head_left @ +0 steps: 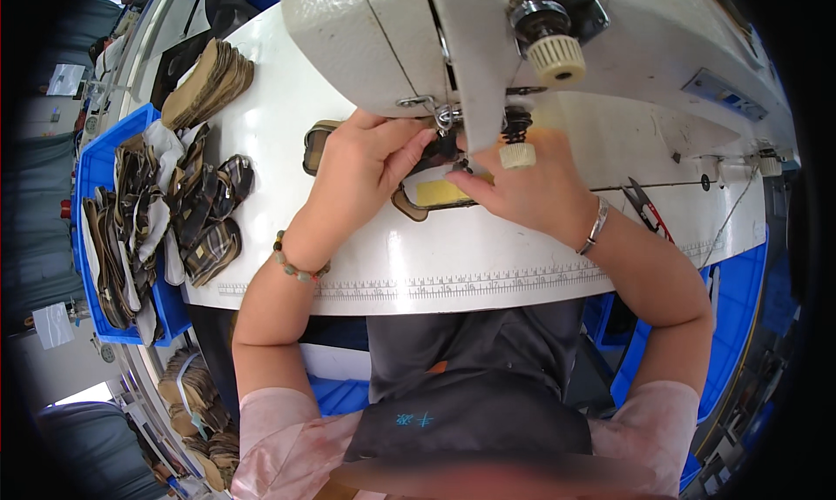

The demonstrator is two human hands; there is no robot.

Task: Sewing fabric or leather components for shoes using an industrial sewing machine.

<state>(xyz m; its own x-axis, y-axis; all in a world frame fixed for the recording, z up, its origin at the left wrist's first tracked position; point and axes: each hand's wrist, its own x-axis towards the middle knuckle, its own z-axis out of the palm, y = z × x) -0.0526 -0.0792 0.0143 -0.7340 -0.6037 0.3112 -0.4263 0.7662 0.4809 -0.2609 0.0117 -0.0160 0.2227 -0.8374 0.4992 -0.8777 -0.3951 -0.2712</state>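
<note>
A dark fabric shoe piece lies under the sewing machine's presser foot. From the left, my left hand pinches its edge between thumb and fingers, close to the needle area. My right hand is on the other side, its thumb bent in at the piece and its fingers partly behind the machine's tension knob. A brown rounded end shows below the work, and a plaid rounded end sticks out left of my left hand. The needle tip is hidden.
The white sewing machine overhangs my hands. Red-handled snips lie to the right, beyond my wrist. At left are a blue bin heaped with plaid shoe pieces and a stack of tan soles. A ruler strip runs along the near table edge.
</note>
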